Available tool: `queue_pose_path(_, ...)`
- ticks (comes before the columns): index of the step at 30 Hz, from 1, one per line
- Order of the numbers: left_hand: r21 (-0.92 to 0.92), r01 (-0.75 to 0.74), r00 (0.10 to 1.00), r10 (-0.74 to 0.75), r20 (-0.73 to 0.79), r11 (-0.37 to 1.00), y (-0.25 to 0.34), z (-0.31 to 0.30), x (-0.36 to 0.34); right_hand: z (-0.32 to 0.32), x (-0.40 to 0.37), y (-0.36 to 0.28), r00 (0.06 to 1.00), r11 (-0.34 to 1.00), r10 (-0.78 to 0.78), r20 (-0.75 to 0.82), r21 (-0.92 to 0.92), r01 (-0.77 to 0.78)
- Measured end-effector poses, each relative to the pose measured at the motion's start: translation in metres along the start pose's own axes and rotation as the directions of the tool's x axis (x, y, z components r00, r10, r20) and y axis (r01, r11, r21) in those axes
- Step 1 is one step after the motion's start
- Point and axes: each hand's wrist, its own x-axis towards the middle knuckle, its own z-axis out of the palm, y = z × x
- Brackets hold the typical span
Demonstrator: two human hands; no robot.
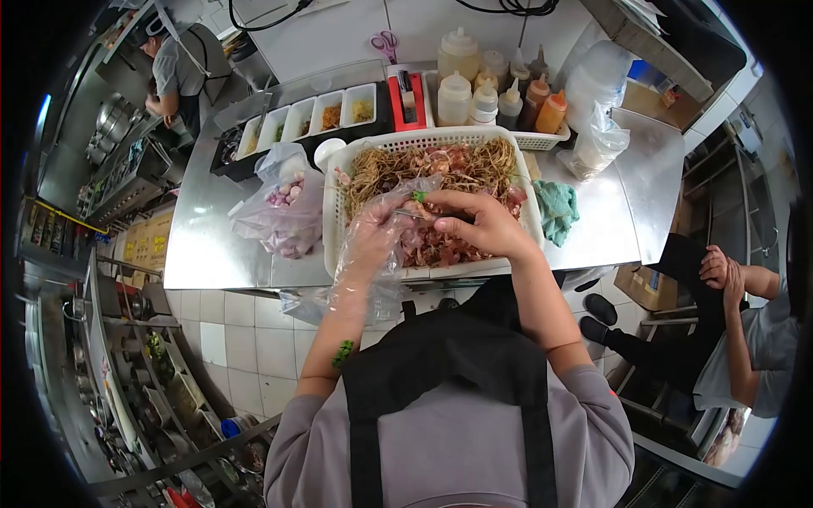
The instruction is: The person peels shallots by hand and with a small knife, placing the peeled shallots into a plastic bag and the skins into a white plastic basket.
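A white perforated basket (532, 212) stands at the front of the steel table, holding brown stringy strands (377, 172) and reddish meat pieces (449, 251). Above its middle my two hands meet. My left hand (377, 227), in a loose clear plastic glove, has its fingers closed around a small meat-coloured piece (412, 209). My bare right hand (480, 222) pinches at the same piece, thumb and fingertips close together. A bit of green (418, 196) shows at the fingertips. The glove's plastic and my fingers hide part of the piece.
Left of the basket lies a plastic bag (279, 207) of purplish bulbs. Behind are ingredient trays (326, 113), a red-and-black device (406, 100) and squeeze bottles (455, 97). A green cloth (555, 212) lies right. One person (179, 72) stands far left; another (745, 339) sits right.
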Motion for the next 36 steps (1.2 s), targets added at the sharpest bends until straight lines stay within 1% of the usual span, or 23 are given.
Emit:
queue_pose_path(1, 0.001, 0.0, 1.0, 0.0, 0.001, 1.0, 0.0, 0.0, -0.001, 0.0, 0.0, 0.003, 1.0, 0.999, -0.013, 0.003, 0.051, 0.013)
queue_pose_path(2, -0.119, 0.037, 0.999, -0.036, 0.016, 0.992, 0.002, 0.001, -0.002, 0.0, 0.0, 0.005, 1.0, 0.995, -0.027, 0.003, 0.101, 0.026)
queue_pose_path(3, -0.236, 0.075, 0.997, -0.068, 0.036, 0.969, 0.003, 0.001, -0.002, -0.001, 0.0, 0.007, 1.0, 0.994, -0.027, 0.0, 0.101, 0.027)
queue_pose_path(4, -0.235, 0.075, 0.997, -0.068, 0.039, 0.969, 0.001, 0.0, -0.001, -0.003, 0.0, 0.008, 0.997, 0.987, 0.058, 0.059, 0.149, -0.066)
queue_pose_path(5, -0.186, 0.066, 0.998, -0.061, 0.036, 0.98, -0.001, -0.002, -0.001, -0.003, -0.001, 0.009, 0.983, 0.968, 0.139, 0.123, 0.192, -0.161)
queue_pose_path(6, -0.136, 0.056, 0.998, -0.052, 0.031, 0.989, 0.001, -0.002, 0.0, -0.003, -0.001, 0.01, 0.983, 0.968, 0.138, 0.121, 0.193, -0.16)
queue_pose_path(7, -0.134, 0.056, 0.998, -0.052, 0.032, 0.989, 0.003, 0.0, 0.0, -0.001, -0.002, 0.01, 0.985, 0.971, 0.142, 0.097, 0.182, -0.157)
queue_pose_path(9, -0.065, 0.008, 1.0, -0.007, 0.008, 0.998, 0.009, 0.003, 0.001, 0.004, -0.002, 0.013, 0.987, 0.973, 0.144, 0.071, 0.171, -0.155)
queue_pose_path(11, -0.028, -0.006, 1.0, 0.005, -0.019, 1.0, 0.0, 0.0, 0.002, 0.011, 0.0, 0.018, 0.996, 0.996, -0.018, -0.086, 0.09, 0.026)
queue_pose_path(12, 0.009, -0.018, 0.999, 0.019, -0.046, 1.0, -0.001, 0.0, 0.002, 0.013, 0.001, 0.017, 0.996, 0.996, -0.018, -0.087, 0.091, 0.026)
queue_pose_path(15, 0.061, -0.03, 0.998, 0.034, -0.055, 0.998, 0.003, 0.001, 0.002, 0.018, 0.002, 0.015, 0.991, 0.995, -0.031, -0.128, 0.086, 0.042)
queue_pose_path(17, 0.091, -0.049, 0.996, 0.056, -0.074, 0.995, 0.001, 0.003, 0.003, 0.021, 0.003, 0.011, 0.977, 0.995, -0.088, -0.196, 0.033, 0.096)
queue_pose_path(18, 0.12, -0.066, 0.993, 0.078, -0.094, 0.991, -0.001, 0.004, 0.004, 0.022, 0.003, 0.01, 0.976, 0.995, -0.089, -0.197, 0.032, 0.097)
queue_pose_path(19, 0.12, -0.068, 0.992, 0.079, -0.093, 0.99, -0.003, 0.004, 0.005, 0.023, 0.004, 0.009, 0.975, 0.997, -0.073, -0.209, 0.003, 0.075)
queue_pose_path(21, 0.047, 0.007, 0.991, -0.001, -0.131, 0.999, -0.009, 0.005, 0.006, 0.025, 0.005, 0.008, 0.974, 0.998, -0.058, -0.221, -0.026, 0.054)
queue_pose_path(23, 0.003, -0.026, 0.991, 0.027, -0.13, 1.0, -0.011, 0.009, 0.008, 0.027, 0.007, 0.009, 0.948, 0.987, -0.141, -0.284, -0.109, 0.115)
queue_pose_path(25, -0.041, -0.06, 0.99, 0.054, -0.131, 0.997, -0.011, 0.014, 0.009, 0.029, 0.008, 0.008, 0.95, 0.991, -0.12, -0.289, -0.095, 0.097)
queue_pose_path(27, -0.107, -0.006, 0.99, -0.009, -0.139, 0.994, -0.009, 0.016, 0.009, 0.029, 0.01, 0.007, 0.95, 0.994, -0.098, -0.296, -0.079, 0.078)
queue_pose_path(30, -0.102, -0.032, 0.995, 0.022, -0.101, 0.994, -0.021, 0.013, 0.013, 0.029, 0.014, 0.01, 0.944, 0.99, -0.127, -0.303, -0.097, 0.102)
queue_pose_path(33, -0.067, -0.061, 0.993, 0.054, -0.103, 0.996, -0.016, 0.012, 0.016, 0.032, 0.019, 0.013, 0.941, 0.994, -0.098, -0.324, -0.076, 0.077)
queue_pose_path(34, -0.066, -0.064, 0.993, 0.057, -0.105, 0.996, -0.011, 0.015, 0.017, 0.033, 0.019, 0.011, 0.924, 0.99, -0.117, -0.364, -0.12, 0.078)
queue_pose_path(35, -0.086, -0.018, 0.986, 0.003, -0.164, 0.996, -0.005, 0.018, 0.017, 0.034, 0.019, 0.009, 0.906, 0.984, -0.137, -0.402, -0.163, 0.076)
queue_pose_path(36, -0.11, 0.028, 0.974, -0.052, -0.221, 0.994, 0.0, 0.02, 0.017, 0.036, 0.019, 0.007, 0.906, 0.983, -0.14, -0.4, -0.166, 0.078)
